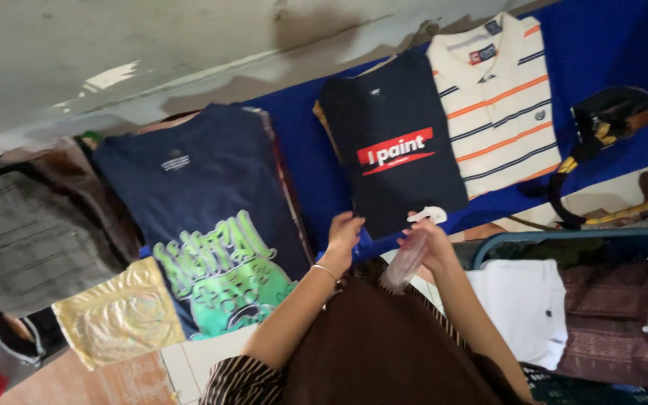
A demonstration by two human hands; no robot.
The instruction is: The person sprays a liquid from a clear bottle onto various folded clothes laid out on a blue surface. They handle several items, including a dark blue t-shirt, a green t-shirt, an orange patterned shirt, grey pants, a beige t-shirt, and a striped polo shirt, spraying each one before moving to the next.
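My left hand (pixel 343 234) rests on the near edge of a folded black T-shirt with a red label (pixel 391 142), fingers bent on the fabric. My right hand (pixel 430 244) grips a clear spray bottle with a white trigger head (pixel 412 251), held just below that same shirt. A thin bracelet sits on my left wrist. A navy T-shirt with a green print (pixel 208 210) lies to the left. A white polo with orange and dark stripes (pixel 498 105) lies to the right. All three lie on a blue cloth (pixel 609 52).
A grey folded garment (pixel 24 232) and a gold foil sheet (pixel 118 315) lie at the left. A basket with a white folded cloth (pixel 523 300) and dark patterned fabric (pixel 613 319) stands at the right. A black iron-like tool with a cord (pixel 605 116) sits far right. Brown clothing covers my lap.
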